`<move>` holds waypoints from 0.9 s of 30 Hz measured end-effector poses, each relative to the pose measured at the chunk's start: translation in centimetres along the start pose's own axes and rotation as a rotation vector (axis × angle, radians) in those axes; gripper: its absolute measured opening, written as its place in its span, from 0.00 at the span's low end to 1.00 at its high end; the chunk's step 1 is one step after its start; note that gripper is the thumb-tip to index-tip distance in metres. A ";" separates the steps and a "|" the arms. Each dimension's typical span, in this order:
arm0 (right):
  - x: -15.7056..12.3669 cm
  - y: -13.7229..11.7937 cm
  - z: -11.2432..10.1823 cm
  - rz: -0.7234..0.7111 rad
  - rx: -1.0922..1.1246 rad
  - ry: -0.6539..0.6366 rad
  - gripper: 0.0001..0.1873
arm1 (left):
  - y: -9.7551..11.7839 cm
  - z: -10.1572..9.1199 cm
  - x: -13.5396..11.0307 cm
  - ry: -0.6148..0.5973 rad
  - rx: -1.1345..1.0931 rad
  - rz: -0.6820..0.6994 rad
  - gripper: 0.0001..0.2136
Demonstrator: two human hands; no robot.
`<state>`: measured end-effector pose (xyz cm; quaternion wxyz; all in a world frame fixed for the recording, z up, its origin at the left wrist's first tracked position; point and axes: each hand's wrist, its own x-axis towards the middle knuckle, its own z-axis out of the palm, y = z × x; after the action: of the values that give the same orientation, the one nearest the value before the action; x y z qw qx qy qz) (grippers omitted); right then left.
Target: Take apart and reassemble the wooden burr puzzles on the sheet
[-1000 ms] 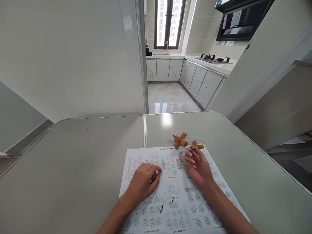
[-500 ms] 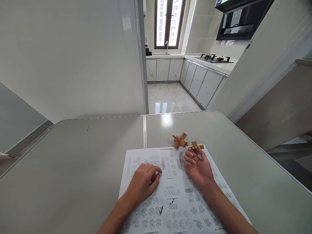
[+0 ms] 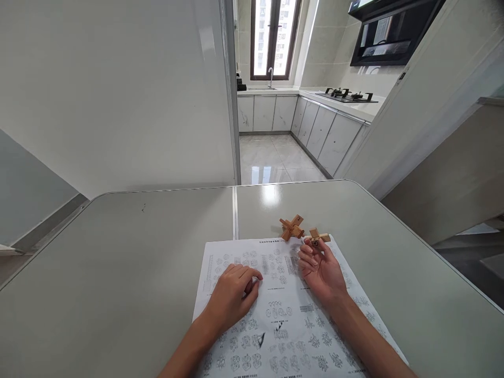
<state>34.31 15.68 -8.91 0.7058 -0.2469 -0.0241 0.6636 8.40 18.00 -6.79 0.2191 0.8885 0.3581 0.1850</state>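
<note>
A printed sheet of small diagrams (image 3: 275, 315) lies on the grey table (image 3: 118, 252) in front of me. My left hand (image 3: 232, 294) rests on the sheet with its fingers curled loosely under, holding nothing I can see. My right hand (image 3: 321, 268) lies palm up on the sheet, fingers bent, its fingertips touching a small wooden cross-shaped puzzle (image 3: 316, 237) at the sheet's far edge. A second wooden cross puzzle (image 3: 292, 227) sits just beyond the sheet, left of the first, untouched.
The table has a seam down its middle and rounded far corners. Beyond it a doorway opens onto a kitchen with white cabinets (image 3: 315, 131), a gas hob (image 3: 346, 95), a sink tap and a window (image 3: 273, 37). White walls stand left and right.
My right hand has crept slightly forward to the nearer wooden puzzle, its fingers curling a little more. My left hand and both puzzles have stayed put.
</note>
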 end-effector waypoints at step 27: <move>-3.6 4.5 0.7 -0.169 -1.382 -0.587 0.26 | 0.6 -0.8 -0.3 0.110 -0.542 -0.211 0.19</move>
<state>29.43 12.45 -8.92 0.4035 -0.4439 -0.6405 0.4796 8.10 17.63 -5.87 0.4466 0.7442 0.3973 0.2980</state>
